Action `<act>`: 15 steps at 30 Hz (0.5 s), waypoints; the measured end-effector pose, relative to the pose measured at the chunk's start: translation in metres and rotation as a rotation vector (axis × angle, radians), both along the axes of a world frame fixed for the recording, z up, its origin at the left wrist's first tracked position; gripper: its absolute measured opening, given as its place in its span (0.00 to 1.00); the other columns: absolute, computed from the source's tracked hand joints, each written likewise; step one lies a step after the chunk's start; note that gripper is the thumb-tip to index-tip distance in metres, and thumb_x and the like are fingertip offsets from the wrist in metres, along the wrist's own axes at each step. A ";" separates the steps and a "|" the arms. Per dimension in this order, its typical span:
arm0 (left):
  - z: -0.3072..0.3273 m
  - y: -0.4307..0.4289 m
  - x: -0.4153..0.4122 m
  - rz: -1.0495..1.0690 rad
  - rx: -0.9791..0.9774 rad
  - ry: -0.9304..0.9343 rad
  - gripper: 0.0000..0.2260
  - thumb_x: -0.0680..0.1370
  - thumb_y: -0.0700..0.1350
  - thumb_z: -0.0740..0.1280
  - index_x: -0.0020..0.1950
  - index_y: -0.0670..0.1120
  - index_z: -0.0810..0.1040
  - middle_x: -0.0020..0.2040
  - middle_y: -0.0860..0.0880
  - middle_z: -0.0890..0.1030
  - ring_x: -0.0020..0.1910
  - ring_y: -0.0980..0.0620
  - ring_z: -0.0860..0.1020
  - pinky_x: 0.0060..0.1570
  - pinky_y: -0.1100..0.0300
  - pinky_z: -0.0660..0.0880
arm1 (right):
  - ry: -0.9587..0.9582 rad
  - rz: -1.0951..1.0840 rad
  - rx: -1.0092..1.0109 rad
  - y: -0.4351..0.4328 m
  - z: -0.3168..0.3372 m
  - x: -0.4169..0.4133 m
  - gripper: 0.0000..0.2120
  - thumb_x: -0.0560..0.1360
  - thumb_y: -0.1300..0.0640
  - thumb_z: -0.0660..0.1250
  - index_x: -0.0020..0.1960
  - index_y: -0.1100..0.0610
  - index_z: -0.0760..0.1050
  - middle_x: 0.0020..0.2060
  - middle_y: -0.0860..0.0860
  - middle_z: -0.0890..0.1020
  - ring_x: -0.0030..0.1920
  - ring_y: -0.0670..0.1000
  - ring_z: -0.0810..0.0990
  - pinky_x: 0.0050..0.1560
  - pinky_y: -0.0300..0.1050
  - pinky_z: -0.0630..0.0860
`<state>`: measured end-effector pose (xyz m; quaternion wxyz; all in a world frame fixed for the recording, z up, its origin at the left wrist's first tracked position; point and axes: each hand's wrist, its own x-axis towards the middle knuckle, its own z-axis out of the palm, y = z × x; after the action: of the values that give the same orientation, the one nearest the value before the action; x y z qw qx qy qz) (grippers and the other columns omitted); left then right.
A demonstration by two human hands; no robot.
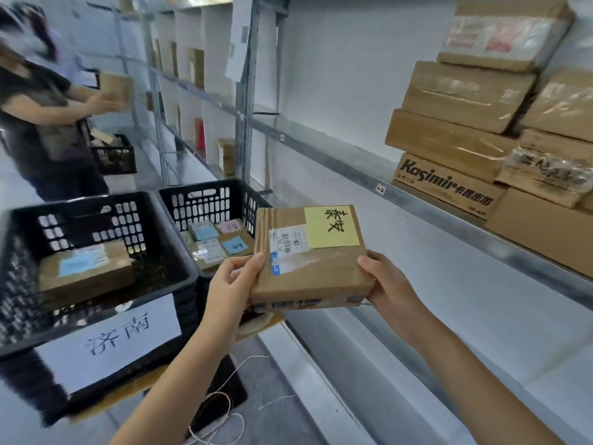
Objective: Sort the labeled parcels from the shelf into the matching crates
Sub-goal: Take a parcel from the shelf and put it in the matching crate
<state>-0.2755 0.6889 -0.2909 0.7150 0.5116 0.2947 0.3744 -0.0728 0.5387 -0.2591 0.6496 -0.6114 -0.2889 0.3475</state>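
Observation:
I hold a flat brown cardboard parcel [321,271] with a yellow handwritten note and a white shipping label in front of me. My left hand [234,284] grips its left edge, thumb on top. My right hand [385,284] grips its right edge. To the left stands a black crate [179,277] with a white paper sign on its front, holding one parcel with a blue note [86,268]. Behind it a second black crate [205,191] holds several parcels with blue and pink notes. More brown parcels [465,123] are stacked on the metal shelf [369,168] at the right.
Another person [41,123] stands at the far left holding a box over a third black crate [115,155]. Shelf uprights [247,91] rise behind the crates. A dark mat and loose string [221,399] lie on the floor below my arms.

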 end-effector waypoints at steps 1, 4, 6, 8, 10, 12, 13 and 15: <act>-0.003 0.010 -0.006 0.025 0.021 0.008 0.30 0.64 0.65 0.73 0.57 0.47 0.78 0.48 0.49 0.86 0.46 0.51 0.85 0.41 0.56 0.82 | -0.025 0.051 -0.021 0.012 -0.001 -0.005 0.23 0.74 0.48 0.71 0.67 0.52 0.74 0.59 0.53 0.83 0.53 0.49 0.84 0.47 0.45 0.81; -0.011 0.037 -0.022 0.084 0.062 0.019 0.26 0.66 0.66 0.73 0.57 0.50 0.79 0.48 0.52 0.86 0.47 0.52 0.85 0.43 0.55 0.81 | -0.050 0.183 -0.097 0.045 -0.004 -0.019 0.29 0.69 0.36 0.72 0.67 0.45 0.76 0.61 0.51 0.83 0.60 0.52 0.82 0.59 0.52 0.79; -0.013 0.054 -0.033 0.121 0.076 0.039 0.25 0.66 0.66 0.72 0.56 0.52 0.79 0.47 0.53 0.86 0.47 0.53 0.85 0.47 0.52 0.81 | -0.022 0.234 -0.092 0.067 -0.007 -0.028 0.26 0.68 0.35 0.73 0.64 0.42 0.79 0.61 0.51 0.82 0.62 0.53 0.81 0.63 0.55 0.77; -0.014 0.071 -0.045 0.152 0.068 0.058 0.26 0.65 0.66 0.72 0.56 0.52 0.78 0.47 0.55 0.86 0.46 0.55 0.84 0.52 0.48 0.81 | 0.008 0.260 -0.070 0.090 -0.006 -0.037 0.19 0.70 0.38 0.74 0.60 0.40 0.81 0.61 0.51 0.83 0.62 0.54 0.81 0.63 0.58 0.77; -0.014 0.086 -0.056 0.166 0.054 0.067 0.26 0.66 0.66 0.72 0.57 0.52 0.78 0.47 0.55 0.86 0.47 0.55 0.84 0.54 0.47 0.81 | 0.013 0.283 -0.068 0.111 -0.008 -0.043 0.19 0.72 0.41 0.73 0.62 0.43 0.81 0.60 0.53 0.83 0.62 0.57 0.80 0.63 0.59 0.77; -0.014 0.096 -0.066 0.171 0.054 0.070 0.27 0.66 0.65 0.71 0.59 0.50 0.77 0.47 0.55 0.86 0.47 0.55 0.84 0.55 0.47 0.80 | 0.015 0.304 -0.080 0.127 -0.010 -0.047 0.23 0.72 0.42 0.72 0.65 0.48 0.78 0.60 0.55 0.83 0.63 0.59 0.79 0.63 0.59 0.77; -0.015 0.101 -0.071 0.176 0.056 0.073 0.28 0.66 0.65 0.71 0.59 0.50 0.77 0.47 0.55 0.86 0.47 0.55 0.84 0.54 0.47 0.80 | 0.017 0.312 -0.088 0.136 -0.012 -0.048 0.24 0.72 0.42 0.73 0.66 0.49 0.77 0.60 0.56 0.83 0.64 0.60 0.78 0.63 0.59 0.77; -0.015 0.110 -0.078 0.176 0.071 0.092 0.29 0.66 0.66 0.71 0.60 0.51 0.77 0.47 0.57 0.85 0.48 0.55 0.84 0.52 0.49 0.81 | 0.019 0.312 -0.096 0.151 -0.015 -0.050 0.25 0.72 0.43 0.73 0.65 0.51 0.77 0.60 0.57 0.82 0.64 0.62 0.77 0.65 0.60 0.76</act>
<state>-0.3534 0.7986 -0.3063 0.6466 0.5253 0.3574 0.4222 -0.1225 0.6893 -0.2738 0.5607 -0.5860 -0.3573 0.4633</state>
